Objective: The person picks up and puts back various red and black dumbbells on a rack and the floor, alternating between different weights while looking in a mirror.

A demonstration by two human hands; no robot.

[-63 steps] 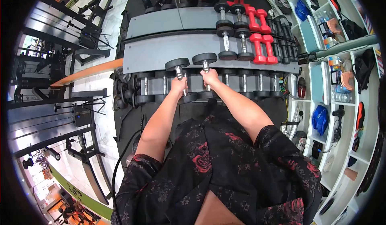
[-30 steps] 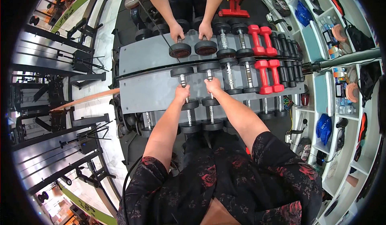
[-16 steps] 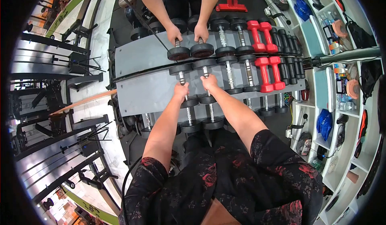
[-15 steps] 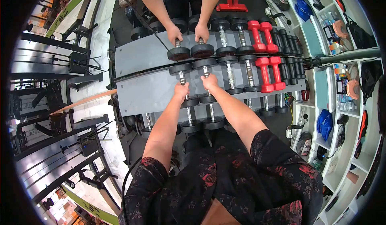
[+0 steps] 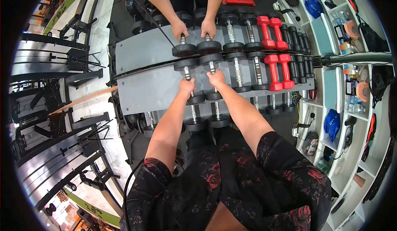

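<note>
My left hand (image 5: 187,85) is wrapped round the chrome handle of a black dumbbell (image 5: 185,64) on the grey rack top (image 5: 144,92). Beside it, my right hand (image 5: 215,78) grips the handle of a second black dumbbell (image 5: 211,58). Both dumbbells lie lengthwise away from me, side by side and slightly apart. To their right are two more chrome-handled dumbbells (image 5: 237,72), then two red dumbbells (image 5: 273,72) and several small black ones (image 5: 293,69). A mirror behind the rack reflects the hands and weights.
Below the rack top, a lower row of dumbbells (image 5: 195,124) shows near my legs. White shelves (image 5: 336,142) with bags and bottles stand on the right. Black gym machines (image 5: 89,148) are at the left. A thin dark cable or rod (image 5: 151,18) slants across the upper middle.
The view has shifted slightly, so the rack and lower weights appear a little higher. Both hands keep their grip on the same dumbbells.
</note>
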